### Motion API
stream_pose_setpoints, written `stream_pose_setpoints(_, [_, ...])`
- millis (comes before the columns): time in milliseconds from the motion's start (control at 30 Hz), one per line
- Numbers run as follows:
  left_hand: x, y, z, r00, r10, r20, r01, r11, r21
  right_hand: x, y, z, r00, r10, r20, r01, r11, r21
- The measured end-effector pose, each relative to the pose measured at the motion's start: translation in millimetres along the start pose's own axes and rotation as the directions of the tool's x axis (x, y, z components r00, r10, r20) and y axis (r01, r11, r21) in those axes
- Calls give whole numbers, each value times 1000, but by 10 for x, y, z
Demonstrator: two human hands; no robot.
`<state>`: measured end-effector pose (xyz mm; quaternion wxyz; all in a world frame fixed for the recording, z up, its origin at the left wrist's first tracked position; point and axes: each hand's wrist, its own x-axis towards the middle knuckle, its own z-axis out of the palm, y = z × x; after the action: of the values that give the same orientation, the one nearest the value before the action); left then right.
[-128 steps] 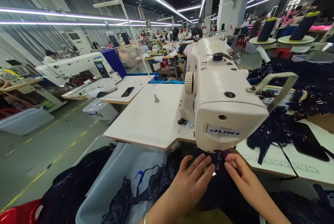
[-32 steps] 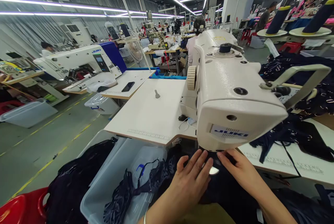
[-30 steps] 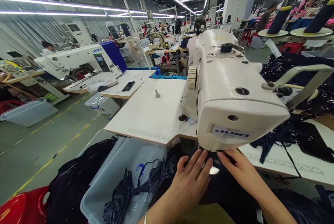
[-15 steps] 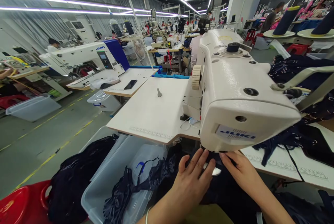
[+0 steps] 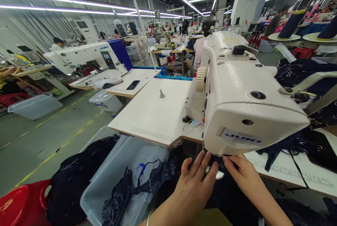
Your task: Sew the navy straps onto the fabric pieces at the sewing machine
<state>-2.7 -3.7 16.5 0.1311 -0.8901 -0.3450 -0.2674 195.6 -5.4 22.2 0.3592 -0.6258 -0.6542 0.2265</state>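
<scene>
My left hand (image 5: 194,180) rests on a dark navy fabric piece (image 5: 218,194) below the needle end of the white sewing machine (image 5: 252,113). Its fingers are stretched out and apart, with the tips close to the machine head. My right hand (image 5: 241,172) pinches the same fabric between thumb and fingers, just right of the left fingertips. Between the hands a white rounded patch (image 5: 219,174) shows on the dark cloth. The machine head hides the needle and the fabric's far edge.
A translucent bin (image 5: 88,198) with a navy lace bra (image 5: 119,194) stands left, beside dark garments (image 5: 71,184) and a red stool (image 5: 23,201). A metal piece (image 5: 162,94) lies on the white table (image 5: 147,113). Navy straps (image 5: 292,145) and a black phone (image 5: 322,148) lie right.
Over the last seconds the view shifts, so the machine sits larger and further right. More of the white patch shows than at first. Both hands stay at the fabric with only small movement.
</scene>
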Motion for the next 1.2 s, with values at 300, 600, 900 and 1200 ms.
stream_pose_setpoints(300, [26, 15, -19, 1000, -5, -2, 5, 1000, 13, -7, 16, 24, 1000, -7, -31, 5, 999, -43])
stream_pose_setpoints(600, [2, 16, 23, 1000, -10, -23, 10, 1000, 14, 7, 49, 7, 999, 50, -16, -50, 998, -36])
stream_pose_setpoints(900, [2, 2, 6, 1000, -3, -12, 4, 1000, 3, -2, 27, 85, 985, 156, -75, -153, 988, 36])
stream_pose_setpoints(1200, [6, 29, 28, 997, -23, -69, 23, 1000, -2, -30, -6, 103, 978, 205, -37, -200, 973, 117])
